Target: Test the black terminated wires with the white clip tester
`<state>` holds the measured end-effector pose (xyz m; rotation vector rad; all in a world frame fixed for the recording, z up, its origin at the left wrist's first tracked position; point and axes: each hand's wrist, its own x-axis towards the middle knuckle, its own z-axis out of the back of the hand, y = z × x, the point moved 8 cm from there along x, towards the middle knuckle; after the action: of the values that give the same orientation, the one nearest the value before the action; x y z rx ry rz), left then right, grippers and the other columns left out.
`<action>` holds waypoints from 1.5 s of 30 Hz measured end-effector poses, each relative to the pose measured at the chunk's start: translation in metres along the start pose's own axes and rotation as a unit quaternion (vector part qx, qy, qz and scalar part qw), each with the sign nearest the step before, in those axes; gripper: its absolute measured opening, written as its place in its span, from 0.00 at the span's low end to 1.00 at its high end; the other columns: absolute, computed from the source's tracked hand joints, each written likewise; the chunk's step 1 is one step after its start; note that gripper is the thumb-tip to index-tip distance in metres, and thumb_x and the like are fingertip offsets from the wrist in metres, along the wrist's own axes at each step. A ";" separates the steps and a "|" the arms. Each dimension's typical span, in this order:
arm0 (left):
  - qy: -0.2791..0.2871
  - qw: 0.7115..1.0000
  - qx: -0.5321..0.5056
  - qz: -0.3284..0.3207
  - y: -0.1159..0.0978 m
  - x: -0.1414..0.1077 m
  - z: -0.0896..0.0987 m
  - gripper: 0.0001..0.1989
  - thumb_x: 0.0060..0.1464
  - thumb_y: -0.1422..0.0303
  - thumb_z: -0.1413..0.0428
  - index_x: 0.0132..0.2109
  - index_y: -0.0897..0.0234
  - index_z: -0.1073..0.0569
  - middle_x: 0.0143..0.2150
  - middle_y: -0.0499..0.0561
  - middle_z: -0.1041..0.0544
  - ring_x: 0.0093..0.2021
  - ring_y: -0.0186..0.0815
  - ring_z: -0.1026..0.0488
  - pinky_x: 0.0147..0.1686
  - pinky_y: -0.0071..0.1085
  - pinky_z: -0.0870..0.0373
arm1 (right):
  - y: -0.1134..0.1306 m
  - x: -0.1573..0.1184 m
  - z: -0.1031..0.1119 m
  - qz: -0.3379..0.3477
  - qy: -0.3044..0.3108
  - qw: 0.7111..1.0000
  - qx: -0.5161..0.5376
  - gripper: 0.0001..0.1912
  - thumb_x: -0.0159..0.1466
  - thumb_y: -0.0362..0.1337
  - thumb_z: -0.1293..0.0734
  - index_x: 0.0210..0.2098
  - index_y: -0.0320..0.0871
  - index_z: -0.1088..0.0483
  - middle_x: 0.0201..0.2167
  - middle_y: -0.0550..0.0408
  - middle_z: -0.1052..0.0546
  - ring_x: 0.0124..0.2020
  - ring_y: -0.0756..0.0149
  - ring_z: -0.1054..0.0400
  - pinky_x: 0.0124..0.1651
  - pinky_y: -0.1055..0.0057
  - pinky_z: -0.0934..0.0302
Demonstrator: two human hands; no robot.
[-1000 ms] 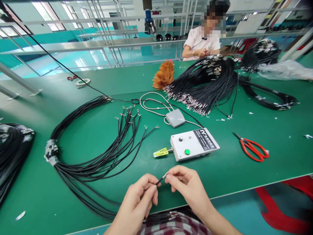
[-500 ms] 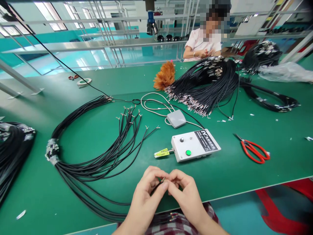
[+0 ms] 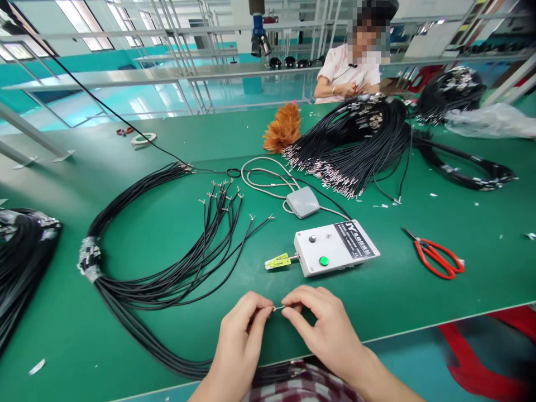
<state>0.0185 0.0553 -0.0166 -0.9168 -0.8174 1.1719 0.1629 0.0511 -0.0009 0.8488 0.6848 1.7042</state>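
Note:
Near the table's front edge, my left hand [image 3: 247,324] is closed in a pinch on a cable end, most of it hidden in the palm. A short, thin, light-coloured wire [image 3: 279,307] bridges the gap between the two sets of fingertips. My right hand [image 3: 316,315] pinches the other end of that wire between thumb and forefinger. To the left lies a bundle of black cables [image 3: 125,290], looped and taped, with several ends fanned out and split into bare wires. Below my hands, more cable ends [image 3: 295,368] run over the lap.
A white control box [image 3: 335,248] with a yellow-green clip [image 3: 277,261] stands just beyond my hands. Red-handled pliers [image 3: 438,257] lie right. Behind are a grey pedal [image 3: 302,202], a large black cable heap [image 3: 355,145] and an orange duster [image 3: 282,128]. A person [image 3: 352,72] sits across.
My hands have moved apart from touching fingertips, and the thin wire now shows stretched between them. Things on the table have stayed in place.

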 end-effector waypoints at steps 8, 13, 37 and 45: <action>0.049 0.998 0.002 0.024 0.004 0.012 0.002 0.11 0.63 0.67 0.51 0.31 0.62 0.30 0.28 0.46 0.30 0.29 0.33 0.33 0.31 0.27 0.37 | 0.033 0.011 -0.004 0.228 0.012 0.947 -0.226 0.11 0.69 0.34 0.38 0.30 0.43 0.29 0.25 0.59 0.24 0.29 0.66 0.33 0.38 0.65 0.51; 0.006 0.992 -0.072 0.102 0.021 0.029 0.019 0.09 0.58 0.64 0.48 0.31 0.62 0.32 0.26 0.44 0.33 0.25 0.31 0.38 0.24 0.25 0.42 | 0.023 0.042 0.007 0.219 -0.017 0.931 -0.293 0.01 0.65 0.33 0.32 0.37 0.42 0.28 0.37 0.56 0.20 0.40 0.62 0.32 0.42 0.64 0.50; -0.017 0.997 -0.027 0.072 0.027 0.072 0.011 0.08 0.55 0.68 0.49 0.27 0.62 0.33 0.23 0.43 0.34 0.23 0.31 0.37 0.24 0.25 0.42 | 0.006 0.089 -0.016 0.157 0.152 0.892 -0.395 0.07 0.62 0.29 0.31 0.27 0.42 0.28 0.28 0.56 0.20 0.34 0.65 0.29 0.41 0.65 0.50; -0.016 0.998 0.008 0.058 0.026 0.073 0.011 0.08 0.56 0.68 0.50 0.28 0.61 0.33 0.24 0.43 0.33 0.25 0.33 0.35 0.27 0.27 0.40 | 0.010 0.072 0.004 0.184 0.080 0.911 -0.362 0.13 0.60 0.39 0.27 0.42 0.42 0.28 0.45 0.52 0.20 0.52 0.59 0.32 0.53 0.60 0.50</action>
<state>0.0134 0.1317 -0.0313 -0.9430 -0.7886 1.2950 0.1478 0.1180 0.0241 0.3150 -0.0498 2.1674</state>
